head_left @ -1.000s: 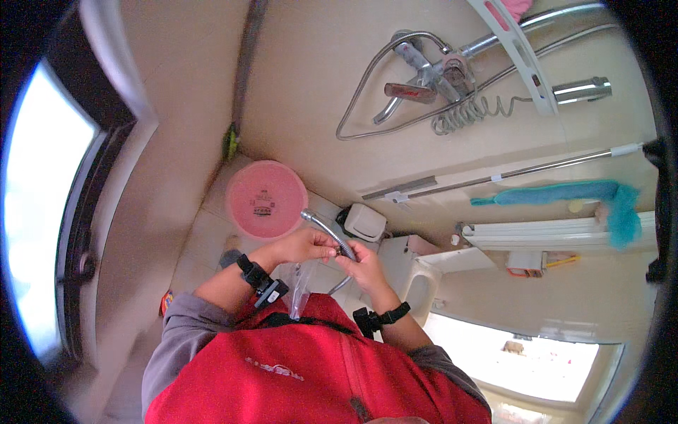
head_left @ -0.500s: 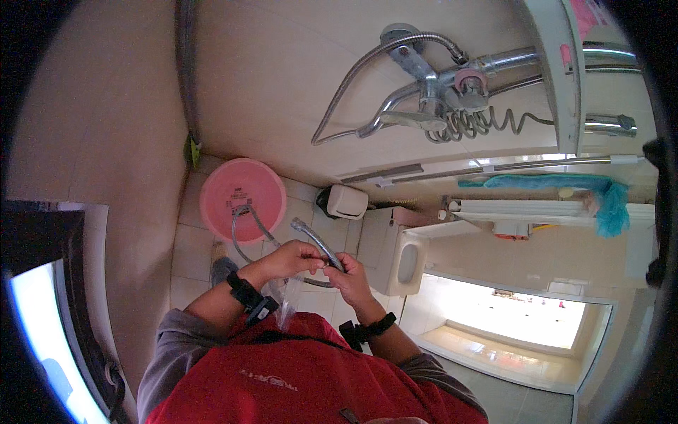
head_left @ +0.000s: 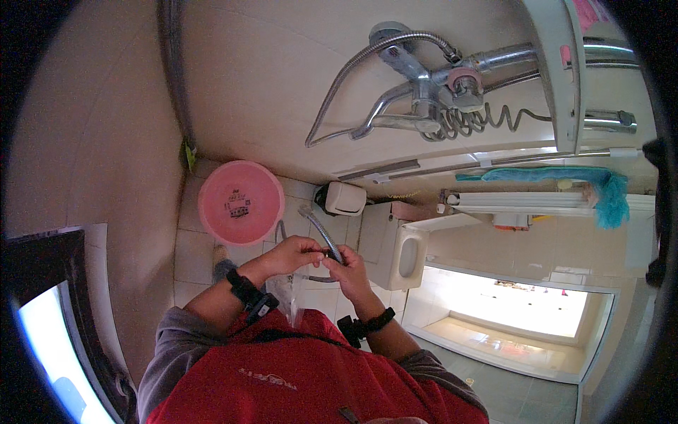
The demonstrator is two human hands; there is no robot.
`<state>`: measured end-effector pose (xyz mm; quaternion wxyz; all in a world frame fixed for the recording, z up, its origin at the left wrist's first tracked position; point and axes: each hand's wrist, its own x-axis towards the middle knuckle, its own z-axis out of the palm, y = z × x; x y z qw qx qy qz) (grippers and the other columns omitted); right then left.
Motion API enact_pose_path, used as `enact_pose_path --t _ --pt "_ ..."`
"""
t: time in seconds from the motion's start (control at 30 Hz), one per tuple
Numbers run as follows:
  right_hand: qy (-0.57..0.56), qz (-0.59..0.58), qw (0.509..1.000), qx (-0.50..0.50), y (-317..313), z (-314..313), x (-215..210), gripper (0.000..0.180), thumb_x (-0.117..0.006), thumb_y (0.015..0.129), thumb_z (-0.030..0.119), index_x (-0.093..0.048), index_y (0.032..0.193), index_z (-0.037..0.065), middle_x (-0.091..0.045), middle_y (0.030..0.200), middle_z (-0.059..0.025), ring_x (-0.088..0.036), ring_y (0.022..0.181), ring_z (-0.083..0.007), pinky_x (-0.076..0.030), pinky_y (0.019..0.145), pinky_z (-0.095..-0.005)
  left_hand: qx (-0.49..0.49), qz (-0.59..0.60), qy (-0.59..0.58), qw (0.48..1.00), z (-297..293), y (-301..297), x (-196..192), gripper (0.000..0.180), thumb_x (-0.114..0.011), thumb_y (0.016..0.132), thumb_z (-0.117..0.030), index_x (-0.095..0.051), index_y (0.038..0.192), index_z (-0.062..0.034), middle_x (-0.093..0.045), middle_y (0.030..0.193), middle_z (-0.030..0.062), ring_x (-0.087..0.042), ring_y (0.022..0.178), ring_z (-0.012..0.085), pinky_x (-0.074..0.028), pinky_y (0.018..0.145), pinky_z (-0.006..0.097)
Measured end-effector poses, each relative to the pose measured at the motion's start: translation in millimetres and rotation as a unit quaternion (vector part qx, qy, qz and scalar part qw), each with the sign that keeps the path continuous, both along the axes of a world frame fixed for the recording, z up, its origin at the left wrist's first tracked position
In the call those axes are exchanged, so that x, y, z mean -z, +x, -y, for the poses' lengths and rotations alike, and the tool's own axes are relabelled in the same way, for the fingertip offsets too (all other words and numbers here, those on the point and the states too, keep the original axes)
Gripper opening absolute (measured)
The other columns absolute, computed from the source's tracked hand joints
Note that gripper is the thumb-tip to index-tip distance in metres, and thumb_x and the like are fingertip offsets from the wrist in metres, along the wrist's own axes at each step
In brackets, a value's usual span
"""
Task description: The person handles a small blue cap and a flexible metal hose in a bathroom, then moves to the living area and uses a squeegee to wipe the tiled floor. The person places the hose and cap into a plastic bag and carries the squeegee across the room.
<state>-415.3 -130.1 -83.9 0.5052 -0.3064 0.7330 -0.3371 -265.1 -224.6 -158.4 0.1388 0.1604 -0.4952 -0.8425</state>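
Note:
A flexible grey metal hose runs up from between my hands. Its wider end fitting points away from me, above the tiled floor. The fingers of my right hand are closed round the hose. Close against them, my left hand pinches with thumb and fingers at a small dark piece beside the hose, too small to name. A clear plastic bag hangs below my left hand; what grips it is hidden. More hose loops beneath my hands, partly covered by them.
A pink basin sits on the floor ahead on the left. A small white bin stands by the wall, with a white toilet to the right. Above is a chrome wall mixer tap with a hose and coiled cord.
The loop of hose that lay over the basin has been drawn back toward my hands. Both hands stay close together at the hose, and its end fitting has shifted slightly.

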Motion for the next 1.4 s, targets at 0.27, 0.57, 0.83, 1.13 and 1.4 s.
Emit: enact_pose_path --t 0.27,0.57,0.83,1.13,1.4 --pt "0.022 -0.049 0.999 -0.002 -1 3 -1 0.034 -0.074 0.076 0.032 -0.06 0.085 0.003 -0.057 0.068 0.0003 -0.048 0.057 -0.0062 -0.039 0.048 -0.0221 0.01 0.014 -0.019 1.0 0 -3 3 0.017 -0.057 0.09 -0.015 -0.06 0.093 0.002 -0.061 0.083 0.0022 -0.055 0.079 0.0091 -0.046 0.073 0.025" --pt "-0.051 0.083 0.995 0.025 -8 6 -10 0.013 -0.057 0.089 0.015 -0.058 0.087 0.002 -0.05 0.066 0.0018 -0.046 0.056 -0.007 -0.038 0.05 -0.0237 -0.024 0.031 0.036 0.999 11 3 -18 0.019 -0.056 0.091 -0.023 -0.059 0.1 -0.0058 -0.059 0.083 -0.0024 -0.051 0.075 0.007 -0.042 0.067 0.023" --pt "-0.009 -0.094 0.986 -0.137 -11 8 -7 0.018 -0.066 0.083 0.017 -0.061 0.09 0.001 -0.061 0.074 -0.0032 -0.056 0.066 -0.0084 -0.046 0.058 -0.0253 -0.099 -0.055 0.157 0.981 18 2 -19 0.011 -0.055 0.092 -0.023 -0.056 0.092 -0.0124 -0.059 0.086 -0.0061 -0.045 0.063 0.0022 -0.036 0.054 0.018" --pt "-0.376 -0.049 0.919 0.105 -56 126 -172 0.025 -0.058 0.09 0.023 -0.052 0.104 0.003 -0.064 0.085 -0.0118 -0.061 0.074 -0.0173 -0.049 0.065 -0.0285 -0.135 -0.006 0.095 0.986 13 3 -6 0.015 -0.056 0.092 -0.024 -0.061 0.092 -0.0091 -0.058 0.086 -0.0059 -0.049 0.076 0.0039 -0.04 0.066 0.019" --pt "-0.304 0.118 0.941 0.091 -42 218 -223 0.032 -0.064 0.084 0.03 -0.051 0.095 0.004 -0.062 0.083 -0.0183 -0.063 0.064 -0.0227 -0.053 0.055 -0.0318 -0.15 0.014 0.02 0.988 2 19 -16 0.017 -0.058 0.091 -0.023 -0.06 0.091 -0.006 -0.056 0.084 -0.0063 -0.046 0.076 0.0033 -0.04 0.068 0.021"
